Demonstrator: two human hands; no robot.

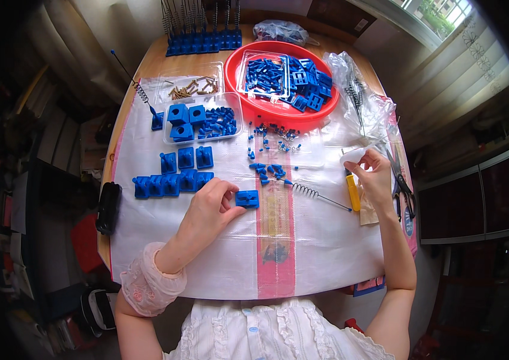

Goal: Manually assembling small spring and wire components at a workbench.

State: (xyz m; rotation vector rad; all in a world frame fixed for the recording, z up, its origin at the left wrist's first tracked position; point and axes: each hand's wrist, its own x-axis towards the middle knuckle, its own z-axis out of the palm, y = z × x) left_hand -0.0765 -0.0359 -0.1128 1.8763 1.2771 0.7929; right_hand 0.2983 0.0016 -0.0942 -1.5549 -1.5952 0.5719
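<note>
My left hand grips the left edge of a small blue plastic base between thumb and fingers, flat on the table cover. My right hand is raised at the right with thumb and fingertips pinched together beside a small white piece; what they hold, if anything, is too small to make out. Just below those fingertips lies a yellow screwdriver handle. Between the hands rests a black coil spring with a straight stem. Small blue plugs are scattered beyond the base.
Blue blocks stand in rows left of centre. Behind them are a clear tub of blue parts and brass screws. A red basin sits at the back. Scissors and a plastic bag lie right; a black case lies left.
</note>
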